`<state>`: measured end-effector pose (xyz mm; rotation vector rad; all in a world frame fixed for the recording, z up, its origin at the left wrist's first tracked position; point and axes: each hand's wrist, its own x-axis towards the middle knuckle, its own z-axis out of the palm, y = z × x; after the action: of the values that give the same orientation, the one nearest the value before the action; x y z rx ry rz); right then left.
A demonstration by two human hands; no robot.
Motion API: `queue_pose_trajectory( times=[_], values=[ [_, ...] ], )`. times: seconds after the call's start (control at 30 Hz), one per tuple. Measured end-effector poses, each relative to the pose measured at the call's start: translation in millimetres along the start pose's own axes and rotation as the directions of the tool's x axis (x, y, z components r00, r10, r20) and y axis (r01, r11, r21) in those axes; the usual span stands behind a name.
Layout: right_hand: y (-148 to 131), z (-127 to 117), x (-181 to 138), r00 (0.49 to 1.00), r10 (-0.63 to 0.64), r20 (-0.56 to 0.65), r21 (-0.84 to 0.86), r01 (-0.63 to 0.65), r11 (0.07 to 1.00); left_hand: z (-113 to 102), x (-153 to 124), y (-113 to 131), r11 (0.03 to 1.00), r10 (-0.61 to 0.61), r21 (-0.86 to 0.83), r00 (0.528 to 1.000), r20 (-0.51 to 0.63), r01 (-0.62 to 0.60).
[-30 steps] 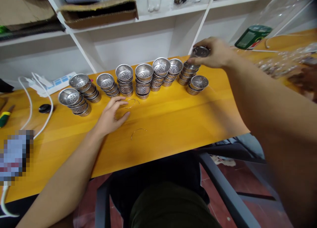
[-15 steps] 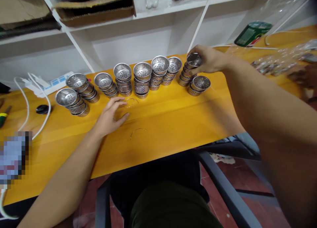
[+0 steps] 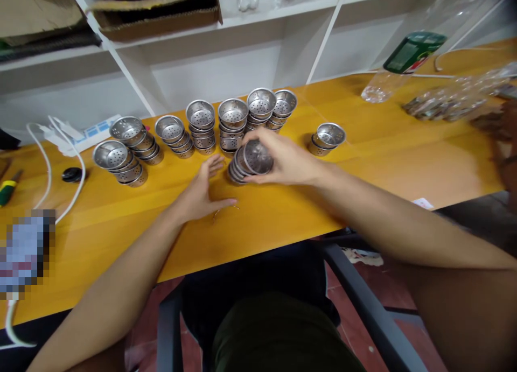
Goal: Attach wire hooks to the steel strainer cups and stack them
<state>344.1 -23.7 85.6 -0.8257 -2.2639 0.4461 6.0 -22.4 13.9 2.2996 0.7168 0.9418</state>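
Shifted since the frame half a second earlier: one nested stack of silver, perforated metal cups point(image 3: 251, 160) is now sitting tilted in the middle of the row's front side, having left its place behind the low stack at the right end, and the left hand point(image 3: 202, 191) is lying closer to it. The right hand point(image 3: 285, 158) is gripping this stack from its right side, fingers and thumb parted about a cup's width and curving around the top cup; whether the bottom is touching the table cannot be told. The left hand is holding nothing visible, its fingers stretching toward the stack and its thumb spreading wide, the thumb tip reaching beside a thin, curved metal wire point(image 3: 217, 216). Behind and to the left, seven similar stacks are standing in an uneven row, several leaning; a low stack of two cups point(image 3: 329, 138) is standing apart on the right. All are resting on a glossy, orange-yellow wooden table point(image 3: 189, 256). Farther out, a clear plastic bottle with a green label point(image 3: 416, 51) is standing at right rear, a white-and-blue power strip point(image 3: 91, 141) is lying at left, and a white shelf unit point(image 3: 226, 60) is backing the table.
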Motion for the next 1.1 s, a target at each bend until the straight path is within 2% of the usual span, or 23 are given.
queue_pose_trajectory(
  times=[0.1,0.17,0.23,0.3,0.4,0.5,0.57,0.6,0.67,0.7,0.77,0.8,0.83,0.9,1.0,1.1],
  values=[
    [-13.6,36.4,12.5,0.992,-0.128,-0.019,0.112,0.13,0.985,12.4,5.5,-10.4,0.999,0.005,-0.044,0.998,-0.065,-0.008],
    [-19.0,49.1,17.4,0.99,-0.132,-0.059,0.187,0.141,0.972,11.0,7.4,-14.2,0.999,0.046,-0.024,0.994,-0.1,-0.048],
    [-20.8,53.0,19.2,0.99,-0.084,-0.115,0.262,0.112,0.959,4.3,7.2,-13.6,0.994,0.112,0.009,0.985,-0.134,-0.112],
    [-19.1,50.8,18.7,0.979,-0.034,-0.199,0.305,0.095,0.948,-3.5,6.2,-9.8,0.987,0.159,0.04,0.973,-0.165,-0.155],
    [-11.8,41.5,16.7,0.916,0.007,-0.402,0.271,0.112,0.956,-11.5,5.0,-2.8,0.987,0.152,0.073,0.969,-0.196,-0.14],
    [-4.5,28.7,15.8,0.852,0.125,-0.508,0.167,-0.044,0.985,-14.9,5.0,1.6,0.99,0.127,0.096,0.966,-0.226,-0.108],
    [-2.3,19.5,15.9,0.839,0.184,-0.512,0.08,-0.166,0.983,-15.7,5.2,3.1,0.988,0.135,0.102,0.96,-0.244,-0.113],
    [-1.8,14.8,15.8,0.838,0.177,-0.515,0.043,-0.181,0.983,-15.7,5.3,3.7,0.987,0.143,0.104,0.957,-0.252,-0.12],
    [0.3,5.3,14.2,0.868,0.109,-0.484,-0.01,-0.13,0.991,-15.2,5.3,4.5,0.988,0.139,0.102,0.953,-0.269,-0.115],
    [2.7,0.3,12.3,0.9,0.071,-0.43,-0.031,-0.093,0.995,-14.6,5.3,4.7,0.99,0.123,0.096,0.952,-0.278,-0.1],
    [11.9,-9.1,6.1,0.972,0.048,-0.229,-0.062,-0.063,0.996,-12.9,5.0,4.9,0.996,0.073,0.067,0.953,-0.295,-0.056],
    [18.7,-13.1,2.2,0.992,0.075,-0.106,-0.081,-0.083,0.993,-12.0,4.7,4.8,0.998,0.044,0.046,0.952,-0.304,-0.032],
    [26.4,-16.2,-1.8,0.992,0.123,0.0,-0.105,-0.122,0.987,-11.1,4.4,4.6,1.0,0.015,0.021,0.95,-0.311,-0.009],
    [42.3,-18.6,-8.4,0.964,0.239,0.115,-0.161,-0.219,0.962,-9.7,4.0,4.1,0.999,-0.042,-0.032,0.948,-0.314,0.033],
    [58.6,-14.2,-10.8,0.925,0.357,0.133,-0.214,-0.325,0.921,-8.8,3.8,3.3,0.993,-0.103,-0.084,0.947,-0.304,0.081],
    [61.6,-12.7,-7.2,0.917,0.384,0.103,-0.175,-0.364,0.915,-9.2,4.1,2.9,0.992,-0.11,-0.089,0.948,-0.3,0.087]
  ],
)
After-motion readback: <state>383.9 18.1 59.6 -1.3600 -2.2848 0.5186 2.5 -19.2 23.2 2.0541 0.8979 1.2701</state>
